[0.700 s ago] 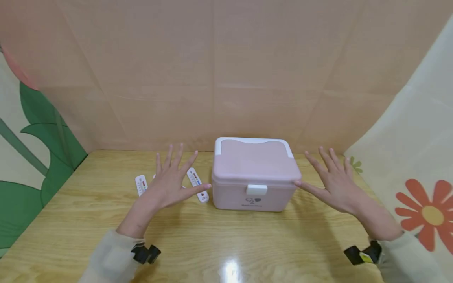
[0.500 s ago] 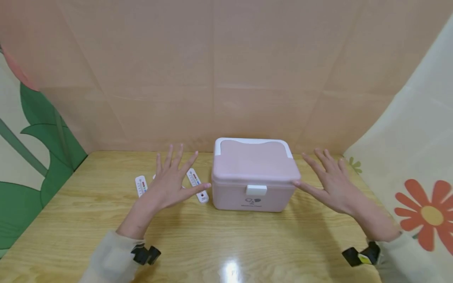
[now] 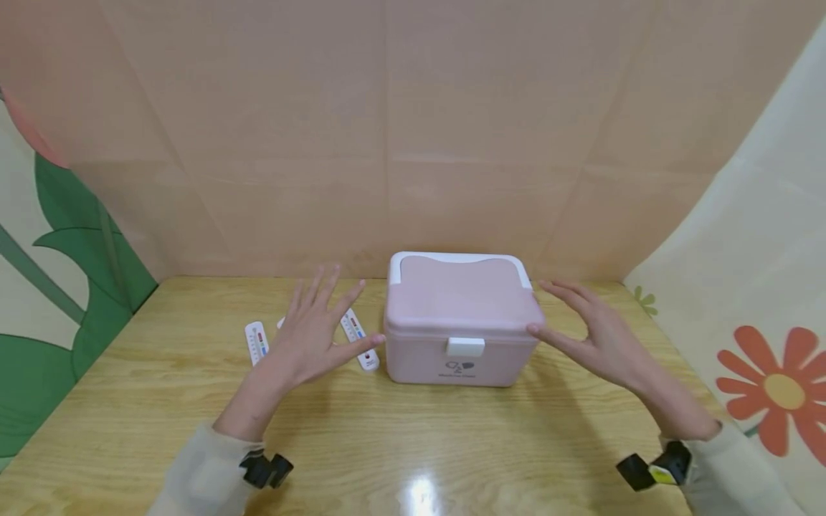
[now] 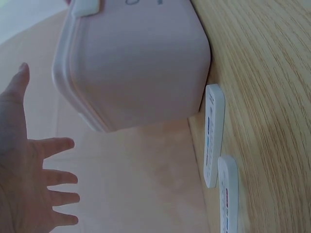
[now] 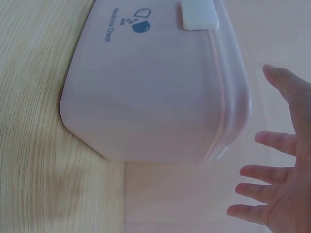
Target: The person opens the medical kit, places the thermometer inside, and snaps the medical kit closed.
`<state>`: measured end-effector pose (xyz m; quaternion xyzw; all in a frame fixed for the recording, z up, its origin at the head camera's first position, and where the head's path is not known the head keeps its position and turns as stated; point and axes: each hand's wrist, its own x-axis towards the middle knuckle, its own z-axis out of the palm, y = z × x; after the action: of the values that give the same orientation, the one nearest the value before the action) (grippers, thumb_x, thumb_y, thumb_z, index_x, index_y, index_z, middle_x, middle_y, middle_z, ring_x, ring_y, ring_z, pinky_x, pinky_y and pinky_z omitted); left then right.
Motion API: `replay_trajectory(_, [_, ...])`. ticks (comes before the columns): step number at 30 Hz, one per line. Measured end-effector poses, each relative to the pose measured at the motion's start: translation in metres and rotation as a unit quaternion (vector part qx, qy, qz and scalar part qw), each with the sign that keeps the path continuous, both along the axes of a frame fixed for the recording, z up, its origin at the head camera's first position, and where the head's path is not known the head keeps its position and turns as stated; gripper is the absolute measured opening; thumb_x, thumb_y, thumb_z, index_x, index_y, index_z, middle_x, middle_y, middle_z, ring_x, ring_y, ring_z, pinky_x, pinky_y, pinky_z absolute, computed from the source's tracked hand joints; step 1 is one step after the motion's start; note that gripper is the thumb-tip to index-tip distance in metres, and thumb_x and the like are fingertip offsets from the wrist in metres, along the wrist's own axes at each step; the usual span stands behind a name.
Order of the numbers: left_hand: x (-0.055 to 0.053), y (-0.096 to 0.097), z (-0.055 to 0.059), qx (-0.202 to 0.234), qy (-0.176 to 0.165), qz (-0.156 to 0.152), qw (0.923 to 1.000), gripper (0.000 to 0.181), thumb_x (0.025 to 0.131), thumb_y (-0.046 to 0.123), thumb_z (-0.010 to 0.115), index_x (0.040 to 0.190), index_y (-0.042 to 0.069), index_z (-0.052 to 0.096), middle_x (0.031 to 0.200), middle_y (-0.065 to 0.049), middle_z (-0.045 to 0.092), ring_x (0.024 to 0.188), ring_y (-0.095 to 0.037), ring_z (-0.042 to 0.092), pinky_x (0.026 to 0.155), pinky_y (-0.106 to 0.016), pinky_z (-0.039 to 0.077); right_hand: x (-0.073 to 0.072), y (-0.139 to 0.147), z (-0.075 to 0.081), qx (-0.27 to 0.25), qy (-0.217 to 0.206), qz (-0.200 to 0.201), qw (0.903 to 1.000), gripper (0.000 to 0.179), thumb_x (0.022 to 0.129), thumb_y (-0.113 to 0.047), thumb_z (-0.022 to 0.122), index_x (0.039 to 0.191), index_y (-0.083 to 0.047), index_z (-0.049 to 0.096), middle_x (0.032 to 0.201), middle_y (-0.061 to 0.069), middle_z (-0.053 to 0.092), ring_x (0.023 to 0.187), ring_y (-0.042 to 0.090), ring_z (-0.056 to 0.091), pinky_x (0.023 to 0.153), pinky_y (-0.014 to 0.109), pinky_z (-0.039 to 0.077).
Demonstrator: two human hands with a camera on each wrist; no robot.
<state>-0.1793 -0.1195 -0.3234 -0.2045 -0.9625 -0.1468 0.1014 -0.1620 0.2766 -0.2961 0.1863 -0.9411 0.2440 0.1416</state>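
A pink medicine chest (image 3: 464,301) with a white-trimmed lid and a white front latch (image 3: 466,347) stands with its lid down. My left hand (image 3: 306,344) hovers left of it, fingers spread, holding nothing. Partly under that hand in the head view lie white thermometer-like strips, one on the left (image 3: 256,342) and one beside the chest (image 3: 351,326); a bit of another white piece peeks out between. My right hand (image 3: 603,344) is raised at the chest's right side, thumb overlapping its edge in the head view. The right wrist view shows these fingers (image 5: 272,174) apart from the chest (image 5: 150,87).
The wooden table (image 3: 413,430) runs back to a plain pinkish-brown cloth (image 3: 387,143). Flower-printed cloths hang on both sides, with green leaves (image 3: 110,287) at left and a red flower (image 3: 784,390) at right. Each wrist wears a small black device.
My right hand has moved slightly left toward the chest and turned, its fingers drawing closer together. My left hand has barely shifted. The chest and strips stay in place.
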Motion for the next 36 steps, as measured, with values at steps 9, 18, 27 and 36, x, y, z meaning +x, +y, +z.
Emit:
replay_trajectory(9, [0.002, 0.003, -0.001, 0.003, 0.041, -0.019, 0.9990, 0.087, 0.084, 0.077, 0.041, 0.150, 0.022, 0.034, 0.161, -0.010, 0.013, 0.147, -0.030, 0.015, 0.119, -0.051, 0.009, -0.001, -0.007, 0.001, -0.035, -0.010, -0.008, 0.9993, 0.057, 0.084, -0.035, 0.073, 0.134, -0.014, 0.055, 0.138, 0.018, 0.050, 0.126, 0.043, 0.045, 0.096, 0.064, 0.039])
replay_trajectory(18, [0.004, 0.008, -0.001, 0.019, 0.085, -0.025, 0.9959, 0.080, 0.086, 0.071, 0.046, 0.146, 0.018, 0.040, 0.158, -0.010, 0.024, 0.144, -0.031, 0.025, 0.117, -0.053, 0.020, -0.006, -0.012, -0.002, -0.092, -0.044, -0.018, 0.9946, 0.049, 0.086, -0.031, 0.072, 0.129, -0.010, 0.060, 0.129, 0.014, 0.061, 0.121, 0.035, 0.054, 0.097, 0.047, 0.045])
replay_trajectory(27, [0.003, 0.013, -0.007, 0.125, 0.224, -0.090, 0.9623, 0.044, 0.088, 0.033, 0.064, 0.123, 0.007, 0.061, 0.135, -0.015, 0.055, 0.122, -0.032, 0.052, 0.102, -0.051, 0.042, -0.008, -0.016, -0.001, -0.146, -0.119, -0.021, 0.9818, 0.053, 0.089, -0.031, 0.068, 0.136, -0.010, 0.054, 0.139, 0.018, 0.052, 0.120, 0.038, 0.056, 0.087, 0.035, 0.054])
replay_trajectory(36, [0.002, 0.017, -0.008, 0.152, 0.273, -0.114, 0.9430, 0.029, 0.085, 0.023, 0.067, 0.109, 0.006, 0.068, 0.122, -0.014, 0.063, 0.112, -0.031, 0.059, 0.096, -0.048, 0.047, -0.010, -0.018, -0.004, -0.156, -0.159, -0.048, 0.9736, 0.062, 0.089, -0.038, 0.067, 0.143, -0.014, 0.047, 0.148, 0.019, 0.041, 0.125, 0.042, 0.050, 0.092, 0.049, 0.050])
